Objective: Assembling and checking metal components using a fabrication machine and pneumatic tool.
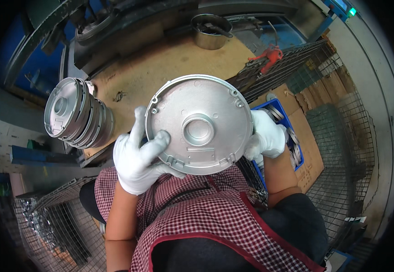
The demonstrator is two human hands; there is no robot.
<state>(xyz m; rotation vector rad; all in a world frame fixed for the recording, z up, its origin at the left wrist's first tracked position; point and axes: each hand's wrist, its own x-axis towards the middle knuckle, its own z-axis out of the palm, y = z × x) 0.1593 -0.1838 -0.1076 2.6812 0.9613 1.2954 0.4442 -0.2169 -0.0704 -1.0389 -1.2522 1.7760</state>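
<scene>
At centre frame, a round cast-metal cover (199,127) is grasped by the left hand (139,159) and right hand (269,135), seemingly for inspection; turning it would require even support.

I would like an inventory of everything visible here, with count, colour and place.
Round metal cover: one, silver, between both hands.
Similar covers: several, silver, stacked at left.
Workbench: one, tan top, ahead.
Pot: one, metallic, workbench's far side.
Tool: one, red, right of pot.
Crate: one, blue, behind right hand.
Metal parts: several, silver, inside crate.
Wire baskets: at least two, dark, lower left and right.
Light: one, green, upper right.
Apron: one, red-and-white checked, on the person.
Forearms: two, bare, below.
Left hand: one, white-gloved, fingers on cover's left side.
Right hand: one, white-gloved, at cover's right rim.
</scene>
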